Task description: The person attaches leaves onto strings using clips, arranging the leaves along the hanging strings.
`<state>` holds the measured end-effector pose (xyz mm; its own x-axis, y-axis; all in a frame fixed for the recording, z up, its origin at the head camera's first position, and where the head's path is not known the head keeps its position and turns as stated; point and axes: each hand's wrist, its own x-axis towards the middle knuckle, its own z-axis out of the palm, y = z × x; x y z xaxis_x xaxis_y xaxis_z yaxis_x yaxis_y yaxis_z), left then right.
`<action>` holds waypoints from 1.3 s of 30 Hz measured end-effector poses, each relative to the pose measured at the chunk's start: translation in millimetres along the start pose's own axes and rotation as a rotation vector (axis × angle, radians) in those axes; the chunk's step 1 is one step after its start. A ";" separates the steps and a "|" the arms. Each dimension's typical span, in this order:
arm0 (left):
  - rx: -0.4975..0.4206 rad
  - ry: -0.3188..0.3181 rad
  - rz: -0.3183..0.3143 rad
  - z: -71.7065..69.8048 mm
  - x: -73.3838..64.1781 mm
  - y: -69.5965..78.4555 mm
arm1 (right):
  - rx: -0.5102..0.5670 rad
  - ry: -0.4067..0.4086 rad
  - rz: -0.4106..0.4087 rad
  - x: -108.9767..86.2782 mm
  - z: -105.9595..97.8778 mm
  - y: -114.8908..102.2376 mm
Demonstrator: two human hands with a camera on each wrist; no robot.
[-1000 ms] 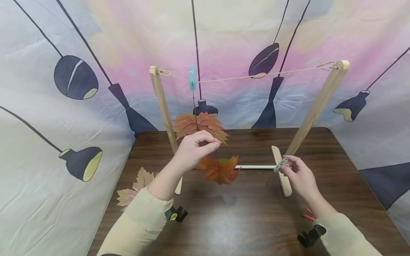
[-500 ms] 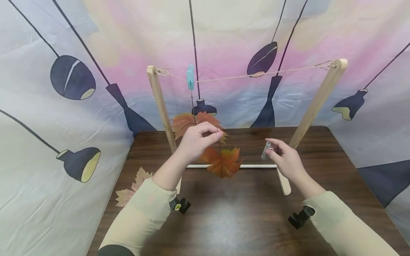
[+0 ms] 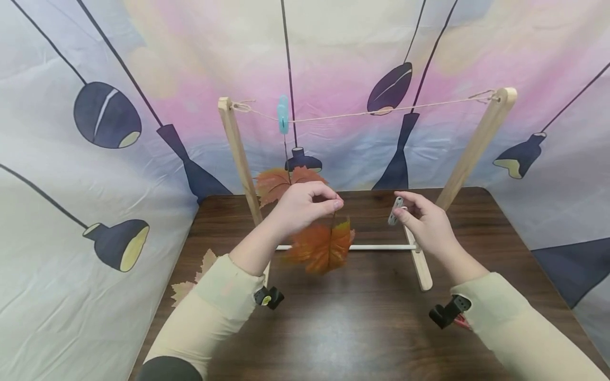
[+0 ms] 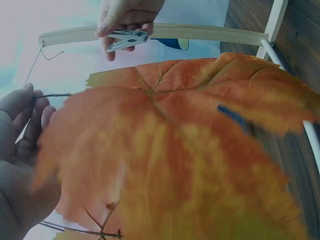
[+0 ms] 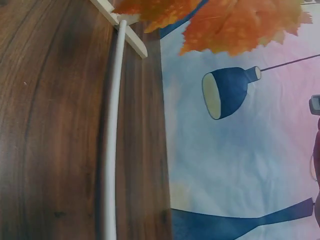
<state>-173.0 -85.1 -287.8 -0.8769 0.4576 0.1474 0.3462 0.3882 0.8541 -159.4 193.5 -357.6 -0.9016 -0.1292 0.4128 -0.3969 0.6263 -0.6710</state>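
Note:
My left hand (image 3: pixel 307 206) pinches the thin stem of an orange artificial maple leaf (image 3: pixel 316 248), which hangs below the fingertips; in the left wrist view this leaf (image 4: pixel 165 150) fills much of the picture. My right hand (image 3: pixel 424 217) holds a grey clothespin (image 3: pixel 395 210) between thumb and fingers, to the right of the leaf and apart from it. A string (image 3: pixel 362 114) runs between two wooden posts above both hands. On it a light blue clothespin (image 3: pixel 283 115) grips the stem of another orange leaf (image 3: pixel 271 185), partly hidden behind my left hand.
The right wooden post (image 3: pixel 476 151) and left post (image 3: pixel 240 159) are joined low down by a white rod (image 3: pixel 381 247). A pale leaf (image 3: pixel 183 291) lies at the table's left, partly under the sleeve. Something red (image 3: pixel 461 321) lies beside the right wrist camera.
My right hand has come left and up with the grey clothespin, away from the stand's right foot. The left hand has shifted slightly right and up, its leaf swinging and turning below.

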 end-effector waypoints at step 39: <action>0.236 0.070 0.119 11.8 38.2 29.4 | 0.093 -0.018 -0.117 92.0 -61.5 -121.2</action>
<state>-192.4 -46.8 -263.0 -0.8434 0.4581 0.2807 0.5091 0.5147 0.6899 -183.6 153.0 -200.4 -0.8510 -0.2111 0.4809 -0.5127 0.5321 -0.6738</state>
